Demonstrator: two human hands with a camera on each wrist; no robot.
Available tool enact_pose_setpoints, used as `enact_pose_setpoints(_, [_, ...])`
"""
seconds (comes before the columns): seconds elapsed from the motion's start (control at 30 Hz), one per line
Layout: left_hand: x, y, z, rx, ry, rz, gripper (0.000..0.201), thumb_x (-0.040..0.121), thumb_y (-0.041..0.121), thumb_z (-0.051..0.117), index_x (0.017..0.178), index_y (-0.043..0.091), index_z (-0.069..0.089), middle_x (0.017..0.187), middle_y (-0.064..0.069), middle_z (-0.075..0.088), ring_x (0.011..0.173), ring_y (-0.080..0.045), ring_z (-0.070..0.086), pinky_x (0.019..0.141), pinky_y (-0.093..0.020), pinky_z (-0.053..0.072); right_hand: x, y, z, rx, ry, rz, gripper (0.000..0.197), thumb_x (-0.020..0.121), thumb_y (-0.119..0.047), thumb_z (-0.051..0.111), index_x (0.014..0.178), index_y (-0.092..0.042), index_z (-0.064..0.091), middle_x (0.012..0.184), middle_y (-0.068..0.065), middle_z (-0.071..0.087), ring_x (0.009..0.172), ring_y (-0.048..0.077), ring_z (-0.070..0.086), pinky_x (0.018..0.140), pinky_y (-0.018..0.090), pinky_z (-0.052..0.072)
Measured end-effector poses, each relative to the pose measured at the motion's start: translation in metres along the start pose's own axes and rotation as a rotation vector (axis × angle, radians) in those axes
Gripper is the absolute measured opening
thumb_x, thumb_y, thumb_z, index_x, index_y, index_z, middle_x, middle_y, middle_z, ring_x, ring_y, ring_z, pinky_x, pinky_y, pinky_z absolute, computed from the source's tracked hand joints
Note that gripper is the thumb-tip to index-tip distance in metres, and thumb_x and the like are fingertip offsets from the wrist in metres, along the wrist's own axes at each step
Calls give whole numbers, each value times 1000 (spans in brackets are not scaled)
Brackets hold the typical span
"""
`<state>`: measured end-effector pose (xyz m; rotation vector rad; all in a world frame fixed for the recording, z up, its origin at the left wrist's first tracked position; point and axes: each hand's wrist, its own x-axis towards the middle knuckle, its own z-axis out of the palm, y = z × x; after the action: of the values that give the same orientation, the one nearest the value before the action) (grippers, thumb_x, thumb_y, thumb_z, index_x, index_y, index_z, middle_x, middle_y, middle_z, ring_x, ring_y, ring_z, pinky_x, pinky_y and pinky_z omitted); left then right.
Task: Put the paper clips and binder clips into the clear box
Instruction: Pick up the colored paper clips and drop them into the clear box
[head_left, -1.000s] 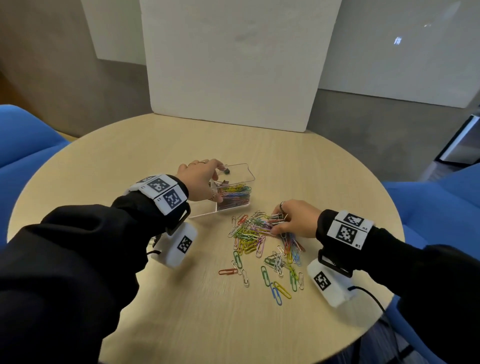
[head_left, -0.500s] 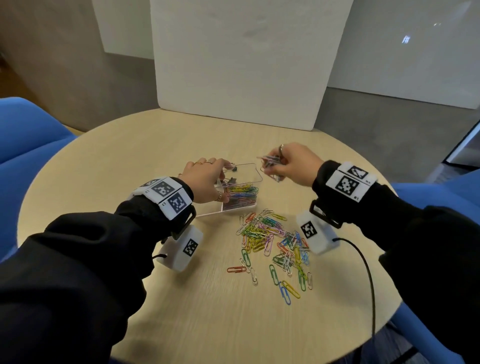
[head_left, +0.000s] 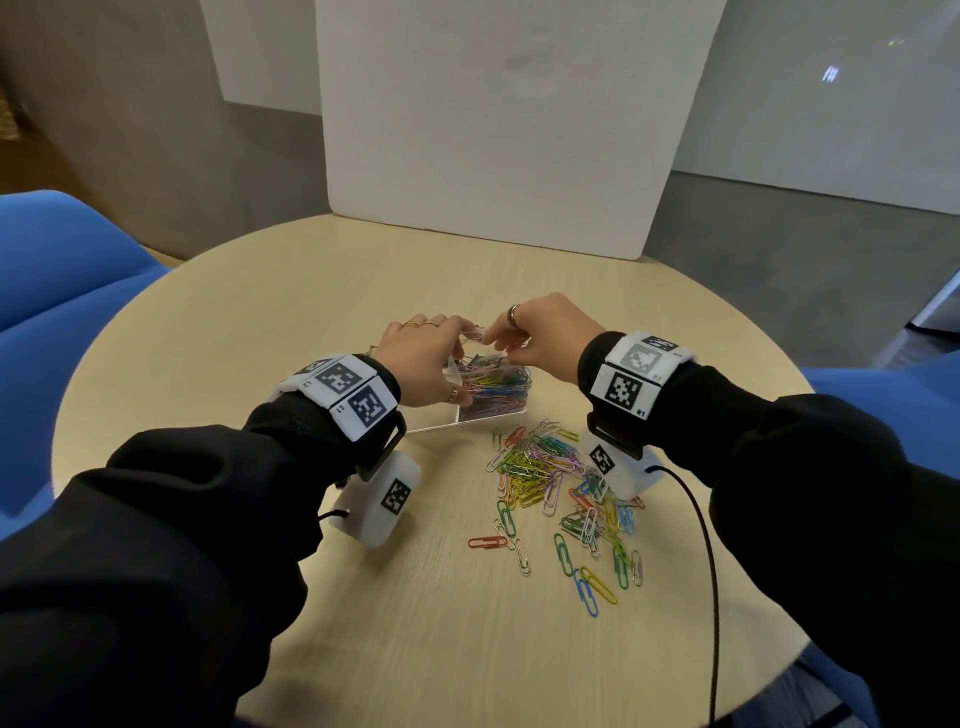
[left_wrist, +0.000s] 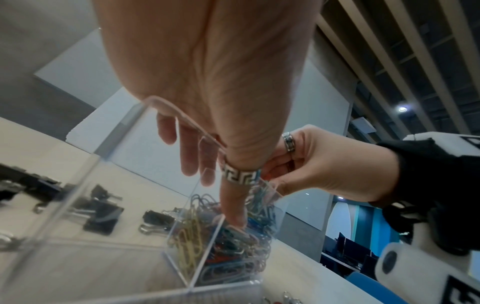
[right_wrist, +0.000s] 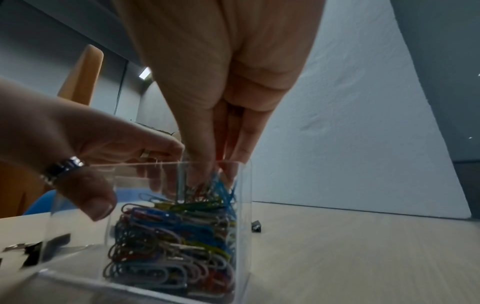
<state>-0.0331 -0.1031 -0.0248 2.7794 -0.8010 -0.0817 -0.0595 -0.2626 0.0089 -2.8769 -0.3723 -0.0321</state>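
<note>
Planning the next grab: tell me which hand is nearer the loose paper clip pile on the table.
Right. The right hand is at the clear box, its wrist above the loose paper clip pile; the left hand grips the box's far-left side.

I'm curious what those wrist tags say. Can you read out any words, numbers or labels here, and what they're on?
"L1": on the left wristband, beside its black-and-white code squares.
"R1": on the right wristband, below its code squares.
A second small label on each band: too blurred to read.
The clear box: no print visible.
</note>
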Motion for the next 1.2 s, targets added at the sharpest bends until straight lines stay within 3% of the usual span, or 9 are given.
enact_pose_setpoints(0.2, [0,0,0,-8,0,-3,75,77,41,69,139,25,29,127,4,51,120,-21,41,97,-35,27,-1,2,-8,59,121,-35,26,92,-27,55,108,-11,68,97,5,71,86,16,64,83,23,49])
enact_pose_setpoints(0.27, [0,0,0,-13,3,-1,75,77,41,69,138,25,29,127,4,51,119,-20,41,97,-35,27,-2,-1,-1,-100,13,-24,38,95,-40,44,110,-13,66,97,5,71,82,17,61,78,25,45])
enact_pose_setpoints(0.4, [-1,-1,0,-28,3,4,74,77,39,70,138,26,31,126,5,51,119,-20,41,98,-35,26,-3,-5,15,-361,-150,-27,55,97,-46,26,92,-7,64,85,4,60,83,19,49,89,37,32])
enact_pose_setpoints(0.53, [-1,-1,0,-24,1,4,74,76,39,70,138,26,31,125,5,52,118,-20,42,97,-35,26,-6,0,10,-97,-126,1,52,98,-44,29,80,-7,61,70,4,54,64,16,46,67,29,32])
enact_pose_setpoints(0.67, [0,0,-1,-26,-3,3,74,77,39,70,138,25,31,126,5,52,118,-20,42,97,-35,26,-11,7,-3,113,-4,-21,46,98,-39,34,98,-10,69,102,7,68,86,15,57,78,23,40])
enact_pose_setpoints(0.77, [-1,0,-1,-24,-5,3,73,77,38,70,138,25,31,126,5,52,118,-20,42,97,-35,26,-13,6,-2,68,-64,-14,50,97,-42,33,95,-10,71,87,9,67,74,17,58,69,25,42])
enact_pose_setpoints(0.9, [0,0,-1,-24,2,1,74,77,39,70,138,25,31,125,4,52,118,-20,43,97,-35,26,-12,3,10,-33,-124,16,51,97,-44,36,84,-3,65,62,2,50,54,11,40,51,20,29])
enact_pose_setpoints(1.07, [3,0,-2,-27,6,-21,72,78,37,69,138,24,31,126,4,52,118,-20,42,98,-35,26,-25,10,8,233,240,-32,41,98,-33,38,77,-12,66,86,7,64,80,17,58,82,29,45])
enact_pose_setpoints(1.2, [6,-1,-2,-28,16,-29,72,78,38,69,138,24,31,126,4,52,119,-20,42,98,-35,26,-37,16,20,126,-186,13,42,100,-33,33,102,-8,67,105,6,66,91,13,58,86,26,41])
